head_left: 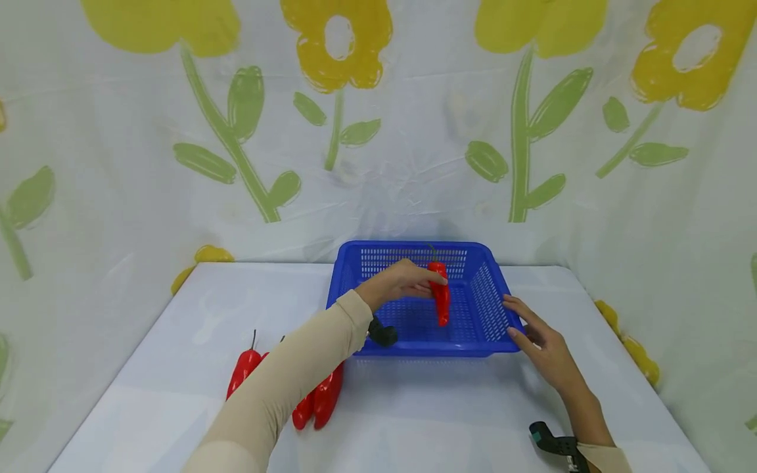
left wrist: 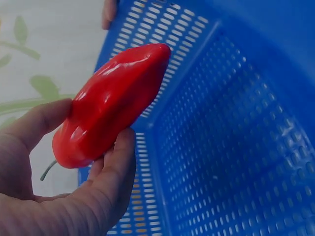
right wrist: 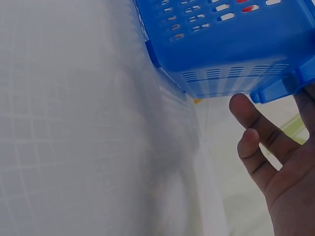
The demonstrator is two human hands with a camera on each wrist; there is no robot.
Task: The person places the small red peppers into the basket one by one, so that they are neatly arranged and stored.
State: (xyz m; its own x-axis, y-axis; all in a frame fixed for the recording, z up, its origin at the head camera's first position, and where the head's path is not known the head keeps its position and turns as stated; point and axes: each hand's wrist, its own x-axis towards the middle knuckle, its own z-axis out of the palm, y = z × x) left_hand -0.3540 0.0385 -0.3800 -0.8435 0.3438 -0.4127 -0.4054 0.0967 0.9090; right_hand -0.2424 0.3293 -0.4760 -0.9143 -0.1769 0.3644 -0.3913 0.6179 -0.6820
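Observation:
A glossy red chili pepper (head_left: 440, 295) with a thin green stem hangs over the inside of a blue plastic basket (head_left: 414, 349). My left hand (head_left: 402, 281) grips the pepper between thumb and fingers, as the left wrist view shows close up on the same red pepper (left wrist: 115, 101). On the basket's right side, near its front corner, my right hand (head_left: 541, 345) holds the rim with thumb and forefinger over the edge. Seen from the right wrist, other fingers of that hand (right wrist: 280, 157) hang loosely bent outside the basket wall (right wrist: 231, 81).
Several more red peppers (head_left: 328, 397) lie on the white table (head_left: 414, 420) left of the basket, partly covered by my left sleeve (head_left: 290, 381). A white curtain (head_left: 414, 171) with yellow flowers and green leaves hangs behind the table and along its sides.

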